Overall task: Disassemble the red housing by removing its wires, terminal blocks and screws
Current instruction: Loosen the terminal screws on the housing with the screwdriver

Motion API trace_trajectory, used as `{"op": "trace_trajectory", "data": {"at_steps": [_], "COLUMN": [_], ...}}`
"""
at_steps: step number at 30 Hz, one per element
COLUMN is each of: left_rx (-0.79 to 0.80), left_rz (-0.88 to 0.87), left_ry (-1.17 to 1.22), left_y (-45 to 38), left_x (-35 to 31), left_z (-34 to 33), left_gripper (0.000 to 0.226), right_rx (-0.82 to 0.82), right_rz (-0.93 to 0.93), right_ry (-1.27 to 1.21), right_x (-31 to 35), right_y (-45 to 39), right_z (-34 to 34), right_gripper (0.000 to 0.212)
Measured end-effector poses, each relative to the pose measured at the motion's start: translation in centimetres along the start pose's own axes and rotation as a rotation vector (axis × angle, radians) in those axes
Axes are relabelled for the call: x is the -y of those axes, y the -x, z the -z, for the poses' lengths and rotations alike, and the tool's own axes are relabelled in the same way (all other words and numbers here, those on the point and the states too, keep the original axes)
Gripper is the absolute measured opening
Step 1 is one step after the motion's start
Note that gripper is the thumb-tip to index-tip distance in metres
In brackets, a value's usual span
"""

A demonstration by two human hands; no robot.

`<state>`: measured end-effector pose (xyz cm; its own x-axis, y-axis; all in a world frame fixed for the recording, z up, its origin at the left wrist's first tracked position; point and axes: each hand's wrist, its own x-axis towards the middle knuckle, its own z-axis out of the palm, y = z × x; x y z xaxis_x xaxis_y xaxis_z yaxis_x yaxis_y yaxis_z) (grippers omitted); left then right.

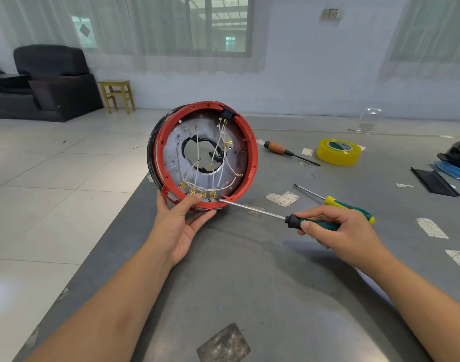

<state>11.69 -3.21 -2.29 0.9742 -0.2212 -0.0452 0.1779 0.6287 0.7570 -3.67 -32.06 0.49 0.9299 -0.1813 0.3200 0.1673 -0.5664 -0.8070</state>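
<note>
My left hand (180,220) grips the lower rim of the round red housing (251,142) and holds it tilted up above the table's left edge, its open side facing me. Inside is a grey metal plate with a central hole, white wires (221,150) and a row of brass terminals (197,192) along the bottom rim, under my thumb. My right hand (336,228) holds a green-handled screwdriver (291,220). Its shaft points left and its tip touches the rim beside the rightmost brass terminal.
On the grey table (250,283) lie a second green-and-yellow screwdriver (336,202), a wood-handled tool (289,152), a yellow tape roll (338,151), a black strip (434,182) and blue and black parts (456,163) at the right edge. Tiled floor is to the left.
</note>
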Motion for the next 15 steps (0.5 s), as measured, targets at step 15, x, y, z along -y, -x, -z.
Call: {"op": "trace_trajectory", "data": {"at_steps": [15], "left_rx": [0.064], "left_rz": [0.063], "left_ry": [-0.023], "left_y": [-0.24], "left_x": [-0.12], "left_z": [0.54], "left_gripper": [0.064], "right_rx": [-0.007], "right_rz": [-0.002], "right_ry": [0.004], "right_x": [-0.58], "right_y": [-0.14], "right_z": [0.74], "right_gripper": [0.023]}}
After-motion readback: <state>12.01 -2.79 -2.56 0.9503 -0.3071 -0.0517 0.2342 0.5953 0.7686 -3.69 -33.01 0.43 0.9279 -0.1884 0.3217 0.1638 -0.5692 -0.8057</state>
